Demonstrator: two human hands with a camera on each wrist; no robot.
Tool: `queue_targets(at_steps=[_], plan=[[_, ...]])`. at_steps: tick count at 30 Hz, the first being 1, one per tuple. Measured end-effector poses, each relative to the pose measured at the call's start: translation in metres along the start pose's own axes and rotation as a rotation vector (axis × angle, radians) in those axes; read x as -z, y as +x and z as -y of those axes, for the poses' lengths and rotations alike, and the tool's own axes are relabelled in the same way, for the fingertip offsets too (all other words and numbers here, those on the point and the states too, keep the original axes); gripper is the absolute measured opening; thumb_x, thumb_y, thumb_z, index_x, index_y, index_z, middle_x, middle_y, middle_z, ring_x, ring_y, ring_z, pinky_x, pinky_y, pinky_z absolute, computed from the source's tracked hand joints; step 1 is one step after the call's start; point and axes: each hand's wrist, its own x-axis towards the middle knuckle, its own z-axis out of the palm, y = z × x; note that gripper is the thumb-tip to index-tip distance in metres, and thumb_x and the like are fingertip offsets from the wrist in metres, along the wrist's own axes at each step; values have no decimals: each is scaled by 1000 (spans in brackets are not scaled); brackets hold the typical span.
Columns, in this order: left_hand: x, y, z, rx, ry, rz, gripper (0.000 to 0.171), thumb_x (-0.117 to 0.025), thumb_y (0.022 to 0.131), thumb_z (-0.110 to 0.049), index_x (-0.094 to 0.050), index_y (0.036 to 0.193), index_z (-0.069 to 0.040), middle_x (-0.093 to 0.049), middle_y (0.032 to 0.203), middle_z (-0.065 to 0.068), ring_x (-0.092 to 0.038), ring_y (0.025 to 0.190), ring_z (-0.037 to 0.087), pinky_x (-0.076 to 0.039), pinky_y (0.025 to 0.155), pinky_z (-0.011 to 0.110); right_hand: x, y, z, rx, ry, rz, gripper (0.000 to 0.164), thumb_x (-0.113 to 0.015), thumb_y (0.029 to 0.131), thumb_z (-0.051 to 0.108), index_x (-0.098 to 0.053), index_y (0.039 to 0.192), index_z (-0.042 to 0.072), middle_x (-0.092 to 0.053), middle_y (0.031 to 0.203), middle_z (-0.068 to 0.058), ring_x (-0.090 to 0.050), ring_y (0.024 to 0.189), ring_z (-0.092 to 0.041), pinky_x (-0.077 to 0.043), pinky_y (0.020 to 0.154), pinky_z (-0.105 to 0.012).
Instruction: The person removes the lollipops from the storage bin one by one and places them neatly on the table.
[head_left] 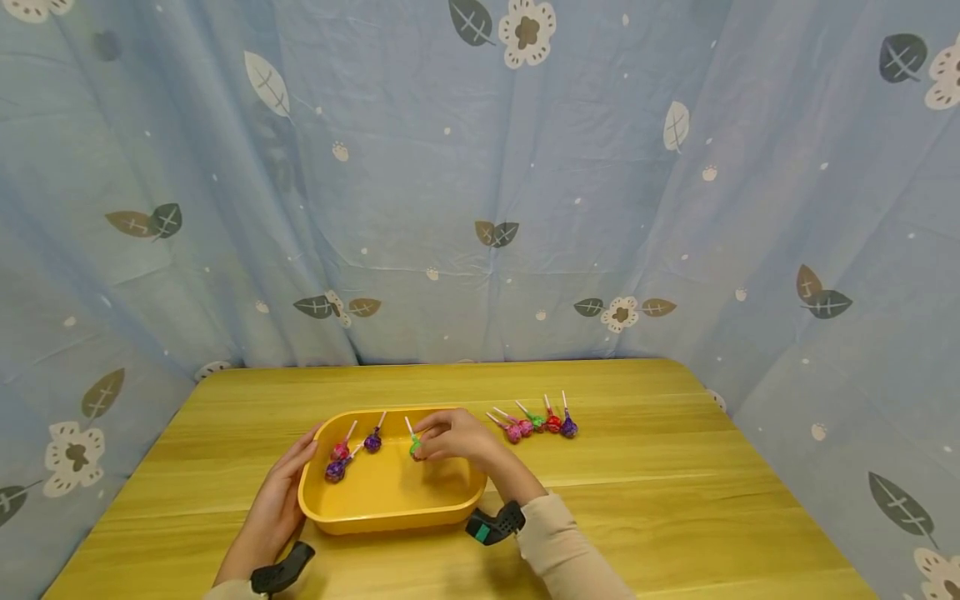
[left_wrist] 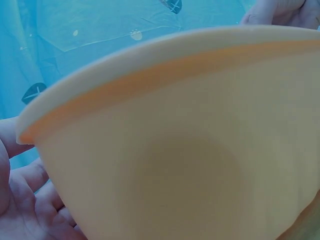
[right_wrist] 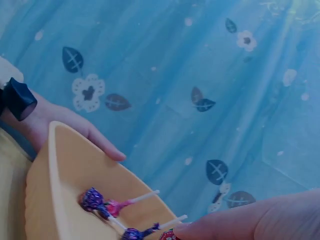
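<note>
Well, from the head view I have the right grip (head_left: 461, 437) inside the yellow tray (head_left: 397, 523), thumb and fingertips pinching a green lollipop (head_left: 415, 448) by its wrapped head, its stick tilted up and leftward; whether the head touches the tray floor I cannot tell. My left grip (head_left: 281, 492) rests against the outside of the tray's left end, fingers extended along the wall. A pinkish-red lollipop (head_left: 340, 451) and a purple lollipop (head_left: 335, 472) lie close together in the tray's left part, with a second purple lollipop (head_left: 372, 441) just beside them, nearer the back wall. To the right of the tray, on the wooden bench (head_left: 675, 492), I see a row of five lollipops (head_left: 538, 424): two pink, then green, red and purple. A blue curtain (head_left: 480, 167) hangs behind.

From the left wrist, the tray's outer wall fills most of my view, the left grip's fingers showing loosely spread at the left edge. Part of the right grip shows above the rim; what it pinches I cannot tell from this side.

From the right wrist, a fingertip meets a bit of red wrapper (right_wrist: 168, 235), near the three lollipops lying inside the tray
</note>
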Motion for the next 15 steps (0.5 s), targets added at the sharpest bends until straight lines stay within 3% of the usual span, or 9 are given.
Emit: queue_targets(at_steps=[15], plan=[[1, 0, 1, -2, 11, 26, 71, -47, 102, -38, -7, 157, -19, 1, 161, 2, -5, 146, 19, -22, 113, 34, 35, -15, -6, 38, 95, 9, 39, -67, 86, -2, -57, 124, -9, -60, 102, -16, -68, 90, -27, -48, 93, -50]])
